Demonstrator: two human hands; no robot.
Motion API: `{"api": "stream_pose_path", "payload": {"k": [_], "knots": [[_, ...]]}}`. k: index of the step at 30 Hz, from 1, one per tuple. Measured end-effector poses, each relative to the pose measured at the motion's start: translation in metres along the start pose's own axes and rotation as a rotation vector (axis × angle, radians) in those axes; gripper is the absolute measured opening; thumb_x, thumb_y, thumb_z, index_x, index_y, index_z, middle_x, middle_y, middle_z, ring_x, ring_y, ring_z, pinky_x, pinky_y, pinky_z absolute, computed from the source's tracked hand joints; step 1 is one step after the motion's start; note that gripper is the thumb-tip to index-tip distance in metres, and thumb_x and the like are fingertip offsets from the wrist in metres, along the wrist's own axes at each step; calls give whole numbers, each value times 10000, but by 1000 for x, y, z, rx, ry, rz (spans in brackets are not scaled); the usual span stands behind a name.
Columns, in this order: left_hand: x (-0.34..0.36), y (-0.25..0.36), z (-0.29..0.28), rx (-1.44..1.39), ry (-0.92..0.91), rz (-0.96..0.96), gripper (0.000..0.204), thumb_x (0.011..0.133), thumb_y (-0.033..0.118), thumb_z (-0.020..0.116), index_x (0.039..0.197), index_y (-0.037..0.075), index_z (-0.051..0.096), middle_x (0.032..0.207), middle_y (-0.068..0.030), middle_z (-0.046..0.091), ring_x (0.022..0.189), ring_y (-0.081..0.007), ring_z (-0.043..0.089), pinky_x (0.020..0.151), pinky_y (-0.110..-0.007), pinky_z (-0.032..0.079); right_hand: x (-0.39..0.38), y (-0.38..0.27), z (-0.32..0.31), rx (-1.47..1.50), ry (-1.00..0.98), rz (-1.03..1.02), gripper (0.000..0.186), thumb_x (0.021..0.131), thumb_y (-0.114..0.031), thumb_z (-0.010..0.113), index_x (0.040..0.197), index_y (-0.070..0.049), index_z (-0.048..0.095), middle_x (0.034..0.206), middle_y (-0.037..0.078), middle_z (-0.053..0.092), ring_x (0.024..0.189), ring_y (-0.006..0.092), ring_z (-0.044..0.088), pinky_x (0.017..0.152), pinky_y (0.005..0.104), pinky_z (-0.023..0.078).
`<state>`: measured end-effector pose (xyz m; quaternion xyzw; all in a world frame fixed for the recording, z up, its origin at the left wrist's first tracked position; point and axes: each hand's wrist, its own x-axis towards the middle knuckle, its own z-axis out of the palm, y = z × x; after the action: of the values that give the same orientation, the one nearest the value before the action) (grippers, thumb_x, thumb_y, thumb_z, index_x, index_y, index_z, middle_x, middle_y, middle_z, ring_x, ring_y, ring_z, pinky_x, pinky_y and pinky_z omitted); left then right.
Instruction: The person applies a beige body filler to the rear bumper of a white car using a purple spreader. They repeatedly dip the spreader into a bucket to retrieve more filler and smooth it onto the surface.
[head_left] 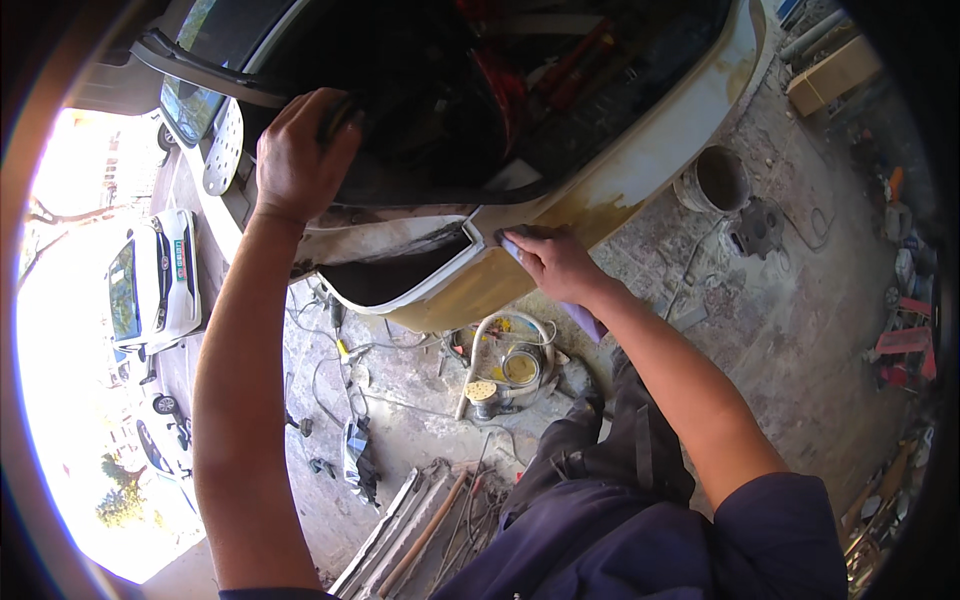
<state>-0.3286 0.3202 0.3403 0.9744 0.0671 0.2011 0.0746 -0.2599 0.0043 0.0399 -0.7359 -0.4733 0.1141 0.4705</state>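
A white car body [640,165] with brownish-yellow patches on its panel fills the upper middle. My right hand [555,268] presses a thin purple sheet [586,322] against the panel, beside the corner of a lamp-shaped opening [395,275]. Part of the sheet hangs below the palm. My left hand [305,155] is raised at the upper left, its fingers curled by the dark car opening [420,110]. Something dark shows at those fingertips, but I cannot make out what it is.
On the floor lie a round sander [482,392], a pale hose [478,350] and several cables. A bucket [718,180] stands at the right. Long strips and a wooden pole [425,535] lie near my feet. Another white car [160,275] is parked outside at the left.
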Motion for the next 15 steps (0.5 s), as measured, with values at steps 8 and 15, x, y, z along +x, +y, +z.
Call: {"api": "stream_pose_path", "payload": {"k": [8, 15], "knots": [[-9, -2, -2, 16, -7, -18, 330, 1001, 235, 791, 1275, 50, 793, 1174, -208, 828, 1073, -443, 819, 940, -501, 662, 1, -19, -2, 64, -64, 32, 399, 1097, -160, 716, 1486, -99, 783, 1258, 256, 826, 1101, 469, 804, 987, 527, 652], [-4, 1, -3, 31, -13, -3, 352, 1005, 239, 788, 1303, 52, 795, 1200, -213, 828, 1087, -443, 820, 951, -496, 662, 3, -17, 9, 45, 56, -40, 373, 1081, -175, 698, 1431, -149, 823, 1107, 216, 853, 977, 452, 815, 937, 556, 647]]}}
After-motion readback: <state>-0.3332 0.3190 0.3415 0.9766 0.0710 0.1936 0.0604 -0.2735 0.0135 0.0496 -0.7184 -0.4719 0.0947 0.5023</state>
